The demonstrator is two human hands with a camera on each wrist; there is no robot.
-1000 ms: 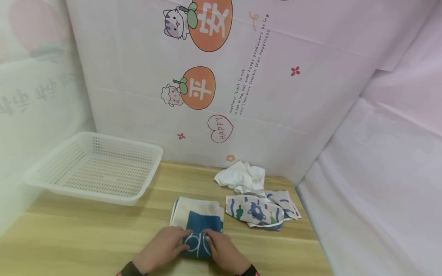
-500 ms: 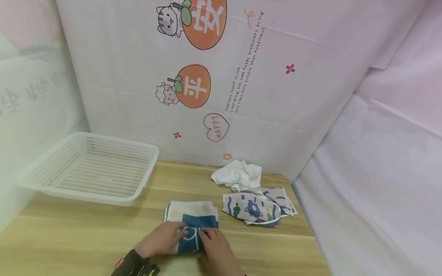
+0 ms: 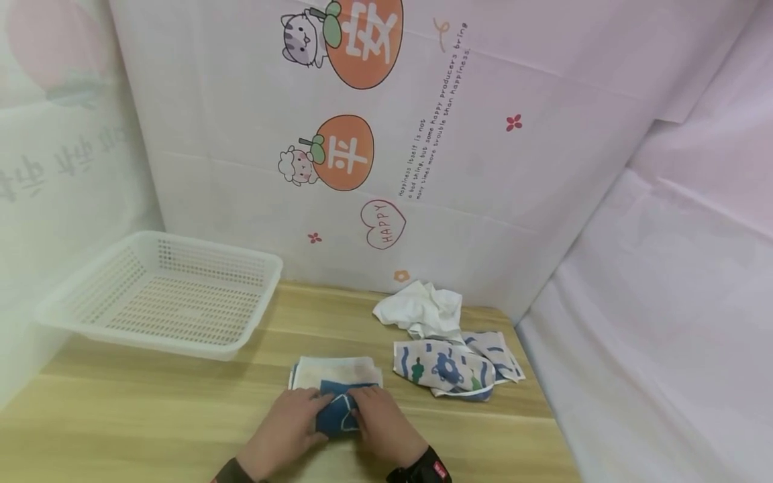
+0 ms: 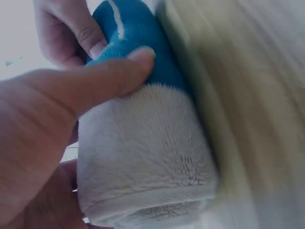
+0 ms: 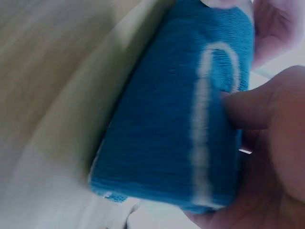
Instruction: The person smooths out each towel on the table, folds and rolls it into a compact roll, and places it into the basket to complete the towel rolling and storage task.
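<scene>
A blue and white towel (image 3: 335,376) lies on the wooden table (image 3: 151,409) near its front edge, and its near end is rolled up. My left hand (image 3: 288,426) grips the left side of the roll. In the left wrist view the thumb (image 4: 95,81) presses on the fluffy white roll (image 4: 143,157). My right hand (image 3: 380,419) grips the right side. In the right wrist view its thumb (image 5: 262,109) lies across the blue cloth (image 5: 176,124) with a white line on it. The far part of the towel still lies flat.
A white perforated basket (image 3: 151,340) stands at the back left of the table. A patterned blue and white cloth (image 3: 447,369) and a crumpled white cloth (image 3: 419,310) lie at the right. Pale printed sheets hang behind and on both sides.
Both hands have moved away from me, rolling the near end of the towel up. Less of the flat towel shows than before.
</scene>
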